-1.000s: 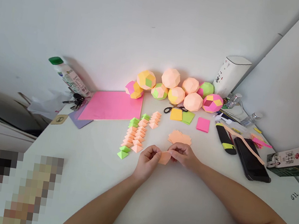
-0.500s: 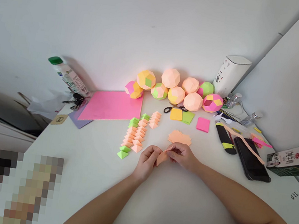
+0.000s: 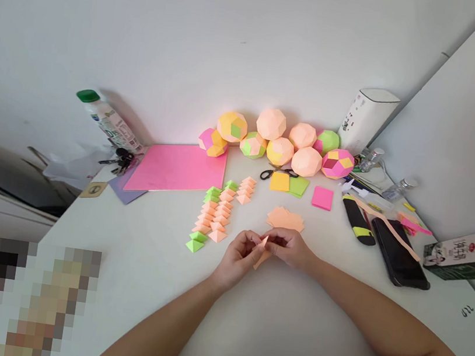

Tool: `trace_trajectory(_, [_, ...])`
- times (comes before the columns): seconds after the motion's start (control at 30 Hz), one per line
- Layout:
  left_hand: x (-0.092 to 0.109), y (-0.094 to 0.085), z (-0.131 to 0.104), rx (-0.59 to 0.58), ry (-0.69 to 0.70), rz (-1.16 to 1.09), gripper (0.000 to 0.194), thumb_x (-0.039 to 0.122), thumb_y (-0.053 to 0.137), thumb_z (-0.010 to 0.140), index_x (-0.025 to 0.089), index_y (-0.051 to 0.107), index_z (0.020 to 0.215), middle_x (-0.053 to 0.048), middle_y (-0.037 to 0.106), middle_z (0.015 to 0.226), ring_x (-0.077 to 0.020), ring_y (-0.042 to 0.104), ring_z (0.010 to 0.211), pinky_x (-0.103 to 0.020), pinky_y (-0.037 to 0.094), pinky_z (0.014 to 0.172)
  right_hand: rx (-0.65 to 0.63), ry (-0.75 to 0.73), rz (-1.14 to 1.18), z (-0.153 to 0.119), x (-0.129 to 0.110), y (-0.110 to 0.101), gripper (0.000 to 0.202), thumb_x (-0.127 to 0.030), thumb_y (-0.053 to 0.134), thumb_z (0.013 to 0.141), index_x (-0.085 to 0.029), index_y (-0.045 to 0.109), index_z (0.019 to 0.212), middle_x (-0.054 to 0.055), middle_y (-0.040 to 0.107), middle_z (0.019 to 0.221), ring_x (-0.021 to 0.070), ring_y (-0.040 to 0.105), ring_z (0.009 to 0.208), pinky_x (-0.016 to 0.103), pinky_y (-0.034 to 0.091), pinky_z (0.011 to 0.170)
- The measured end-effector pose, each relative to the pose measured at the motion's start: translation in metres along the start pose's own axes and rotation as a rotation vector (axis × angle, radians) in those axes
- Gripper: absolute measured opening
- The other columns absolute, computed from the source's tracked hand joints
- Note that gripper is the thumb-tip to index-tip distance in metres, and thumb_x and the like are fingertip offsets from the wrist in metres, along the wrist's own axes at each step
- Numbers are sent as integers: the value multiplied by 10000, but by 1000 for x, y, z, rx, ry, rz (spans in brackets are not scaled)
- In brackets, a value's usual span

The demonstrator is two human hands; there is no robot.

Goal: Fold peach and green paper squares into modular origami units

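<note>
The left hand (image 3: 239,256) and right hand (image 3: 293,248) meet over the near middle of the table (image 3: 149,301), both sets of fingers pinching one small folded piece of peach paper (image 3: 260,259) between them, its pointed corner sticking up. Just beyond the right hand, close enough to be partly covered by it, lies a fanned stack of peach sheets (image 3: 285,218). To the left of the left hand, folded peach and green pieces (image 3: 220,218) stand in overlapping rows, a little apart from it. Farther off are yellow squares (image 3: 280,182), overlapping green squares (image 3: 299,187), and separate pink squares (image 3: 322,198), with black-handled scissors (image 3: 266,174) at the far side of the yellow ones. Paper balls (image 3: 271,124) in mixed colours crowd along the far wall. A large pink sheet (image 3: 177,169) fills the far left, near keys (image 3: 123,157) and a green-capped bottle (image 3: 118,128). On the right, a black and yellow-green tool (image 3: 357,219) lies beside a dark phone (image 3: 394,259) with a peach strip (image 3: 405,243) across it; a carton (image 3: 451,259) sits farther right, all well clear of the hands.
</note>
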State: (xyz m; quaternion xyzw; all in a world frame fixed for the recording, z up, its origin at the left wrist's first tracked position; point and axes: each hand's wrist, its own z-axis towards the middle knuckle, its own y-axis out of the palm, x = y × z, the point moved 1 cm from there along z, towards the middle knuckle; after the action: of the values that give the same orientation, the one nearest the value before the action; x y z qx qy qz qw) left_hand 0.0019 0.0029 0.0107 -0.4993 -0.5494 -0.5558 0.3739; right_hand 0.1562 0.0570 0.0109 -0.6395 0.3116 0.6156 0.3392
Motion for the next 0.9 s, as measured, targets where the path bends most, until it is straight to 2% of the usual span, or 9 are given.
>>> trace_trajectory(0.23, [-8, -4, 0, 133, 60, -30, 210, 337, 618, 785, 206, 484, 879, 27, 498, 767, -71, 456, 595, -174, 368, 513, 11, 28, -6, -2, -2, 0, 229, -363, 627, 778, -150, 654, 858, 10, 551, 710, 114, 481, 609, 242, 384, 548])
trace_trajectory(0.4, [-6, -5, -1, 123, 72, -64, 148, 325, 568, 822, 218, 532, 918, 15, 481, 807, -90, 466, 651, -196, 440, 557, -26, -33, -61, -1, -2, -1, 188, -337, 613, 790, -150, 619, 766, -18, 463, 663, 87, 389, 550, 226, 314, 499])
trace_trajectory(0.53, [-5, -5, -1, 74, 85, -30, 182, 318, 553, 834, 226, 565, 990, 5, 477, 804, -105, 476, 689, -211, 458, 587, -26, -69, -50, 1, 0, -2, 256, -374, 602, 796, -149, 577, 675, -15, 439, 654, 91, 373, 550, 233, 303, 498])
trace_trajectory(0.73, [-7, -5, 2, 74, 153, 80, 270, 298, 587, 812, 244, 569, 1076, 12, 452, 778, -90, 451, 631, -205, 419, 553, -4, -35, 2, 0, 0, -3, 273, -407, 611, 781, -152, 584, 688, -15, 459, 648, 99, 392, 568, 234, 323, 518])
trace_trajectory(0.9, [-10, -6, 2, 103, 161, 109, 298, 307, 586, 810, 253, 566, 1102, -10, 481, 870, -88, 448, 625, -212, 402, 532, 9, 7, 42, 0, -2, -4, 263, -396, 640, 757, -148, 589, 690, -16, 465, 648, 97, 402, 573, 231, 324, 518])
